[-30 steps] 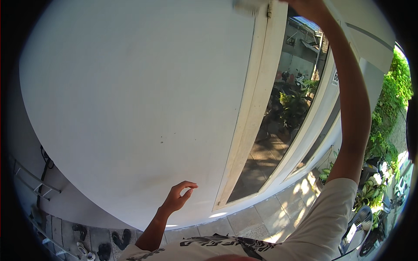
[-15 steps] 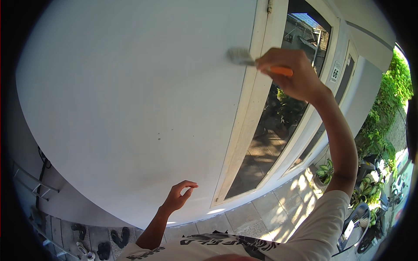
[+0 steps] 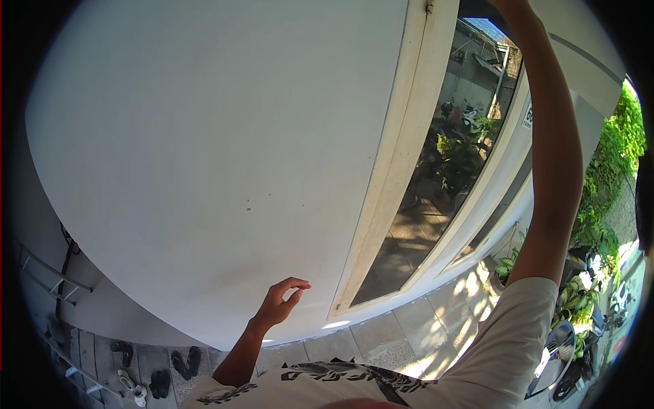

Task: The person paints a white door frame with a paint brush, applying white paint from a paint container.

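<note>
My left hand [image 3: 278,301] hovers low in front of the pale wall [image 3: 204,136]. Its fingers are loosely curved, with a gap between thumb and forefinger and nothing held in it. My right arm [image 3: 555,150] is stretched up past the glazed door [image 3: 443,177] to the top edge of the view. The right hand lies beyond that edge, so its fingers and anything in them are hidden. A few small dark marks [image 3: 248,204] dot the wall's middle.
A cream door frame [image 3: 385,184] borders the wall on the right. Several dark sandals [image 3: 185,363] and pale shoes lie on the paving at lower left, near a metal ladder [image 3: 54,276]. Potted plants [image 3: 575,300] and a black chair [image 3: 560,347] stand at right.
My right hand, which held an orange-handled paintbrush close to the wall's right edge, has risen up and out of view with the brush. The left hand stays about where it was.
</note>
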A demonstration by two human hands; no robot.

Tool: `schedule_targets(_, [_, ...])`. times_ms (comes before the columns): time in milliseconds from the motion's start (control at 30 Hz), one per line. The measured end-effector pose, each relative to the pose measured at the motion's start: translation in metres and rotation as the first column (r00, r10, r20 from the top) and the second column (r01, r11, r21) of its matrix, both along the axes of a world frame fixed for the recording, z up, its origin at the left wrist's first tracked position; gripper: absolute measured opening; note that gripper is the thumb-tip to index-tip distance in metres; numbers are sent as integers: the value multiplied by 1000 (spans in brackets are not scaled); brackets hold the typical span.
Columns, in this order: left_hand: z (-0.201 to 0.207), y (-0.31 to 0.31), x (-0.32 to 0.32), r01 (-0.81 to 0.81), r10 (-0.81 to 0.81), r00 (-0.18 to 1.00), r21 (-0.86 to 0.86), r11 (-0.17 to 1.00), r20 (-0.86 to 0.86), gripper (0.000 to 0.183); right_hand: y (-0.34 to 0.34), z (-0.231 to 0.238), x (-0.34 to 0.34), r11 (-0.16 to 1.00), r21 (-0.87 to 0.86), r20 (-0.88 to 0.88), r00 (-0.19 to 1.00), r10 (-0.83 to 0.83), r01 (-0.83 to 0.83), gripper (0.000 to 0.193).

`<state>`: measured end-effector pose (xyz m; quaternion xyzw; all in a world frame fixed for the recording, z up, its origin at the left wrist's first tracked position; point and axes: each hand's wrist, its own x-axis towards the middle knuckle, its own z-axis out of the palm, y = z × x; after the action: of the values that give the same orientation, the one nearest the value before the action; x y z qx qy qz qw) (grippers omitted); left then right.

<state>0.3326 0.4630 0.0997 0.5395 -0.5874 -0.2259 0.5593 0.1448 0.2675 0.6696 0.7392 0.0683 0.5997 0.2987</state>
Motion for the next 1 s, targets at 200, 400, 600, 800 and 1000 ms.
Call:
schedule_targets(200, [-3, 0, 1, 4, -4, 1000, 2, 1000, 10, 18, -13, -138, -3, 996, 88, -409, 911, 55, -21, 13])
schedule_targets(400, [-2, 5, 3, 5, -5, 1000, 4, 1000, 6, 18, 7, -189, -13, 945, 325, -656, 730, 193, 43, 12])
schedule_targets(600, [-1, 2, -5, 23, -23, 1000, -15, 1000, -4, 18, 22, -38, -13, 926, 343, -308, 950, -51, 160, 6])
schedule_targets(800, [-3, 9, 0, -7, 7, 1000, 3, 1000, -5, 17, -9, 19, 3, 976, -217, 45, 999, 31, -21, 9])
schedule_targets(1000, [-3, 6, -3, 16, -16, 1000, 9, 1000, 5, 17, -45, -87, -13, 988, -147, -230, 970, -77, 43, 14])
